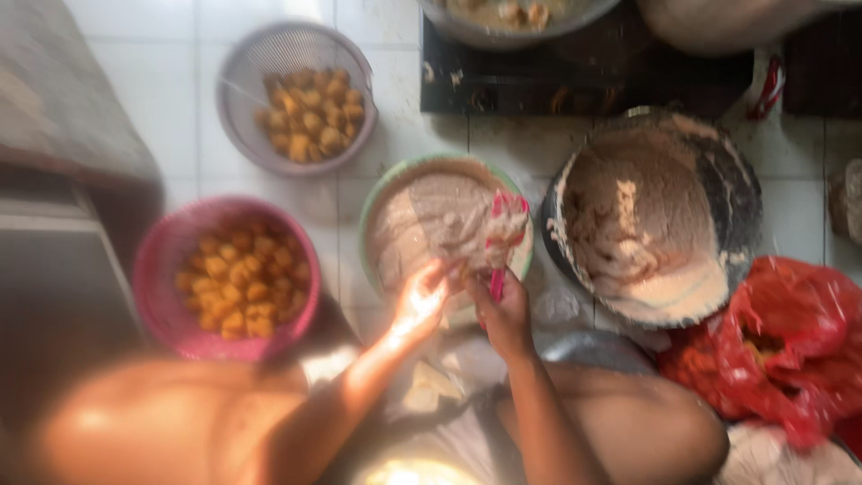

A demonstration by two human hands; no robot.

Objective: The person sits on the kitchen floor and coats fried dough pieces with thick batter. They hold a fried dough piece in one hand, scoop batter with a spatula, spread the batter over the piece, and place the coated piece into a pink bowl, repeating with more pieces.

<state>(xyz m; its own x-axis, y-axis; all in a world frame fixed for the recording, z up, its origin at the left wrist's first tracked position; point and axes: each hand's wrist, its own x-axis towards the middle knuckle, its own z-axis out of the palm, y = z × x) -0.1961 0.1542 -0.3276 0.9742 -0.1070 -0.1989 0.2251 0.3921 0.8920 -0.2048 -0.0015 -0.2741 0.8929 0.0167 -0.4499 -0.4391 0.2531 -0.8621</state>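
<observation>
White tiled floor (162,99), crowded with bowls. Right hand (505,314) fingers clamped on pink spatula (499,256) over green-rimmed batter bowl (384,193); left hand (420,301) touching near rim, fingers blurred, cannot tell. Better to scrape slowly, bowl steadied.

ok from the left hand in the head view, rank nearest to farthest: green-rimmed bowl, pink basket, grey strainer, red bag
1. Green-rimmed bowl: the left hand is at its near rim.
2. Pink basket: lower left, holding fried pieces.
3. Grey strainer: upper left.
4. Red bag: far right.
</observation>
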